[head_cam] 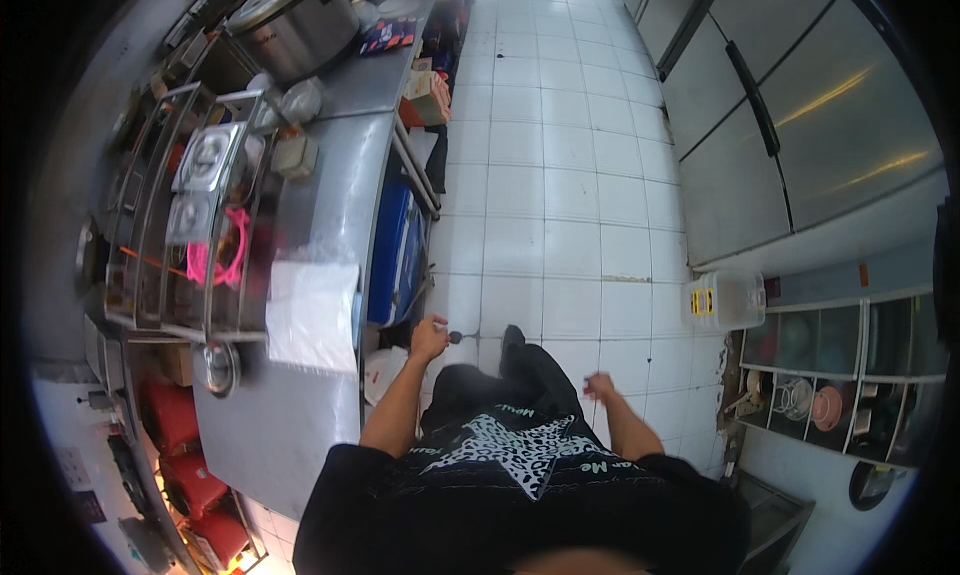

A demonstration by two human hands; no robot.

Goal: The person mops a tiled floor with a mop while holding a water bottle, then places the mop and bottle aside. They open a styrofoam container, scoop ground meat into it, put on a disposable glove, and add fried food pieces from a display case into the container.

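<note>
My left hand (430, 339) hangs above the tiled floor, loosely curled with nothing seen in it. It is nearest to the steel worktop's front edge and the blue cooler box (395, 256) under the worktop. My right hand (598, 387) hangs beside my right hip, above the floor tiles. Its fingers are bent and blurred, so whether they hold anything small cannot be made out. A stack of white plastic bags or sheets (311, 316) lies on the steel worktop (277, 425) to my left, beyond the left hand.
A steel rack (251, 305) holds lidded metal pans (208, 155) and a pink basket (240, 245). Behind it stands a large steel pot (296, 31). Steel refrigerators (825, 110), clear plastic containers (731, 301) and a wall rack (855, 376) line the right. White floor tiles (570, 200) run ahead.
</note>
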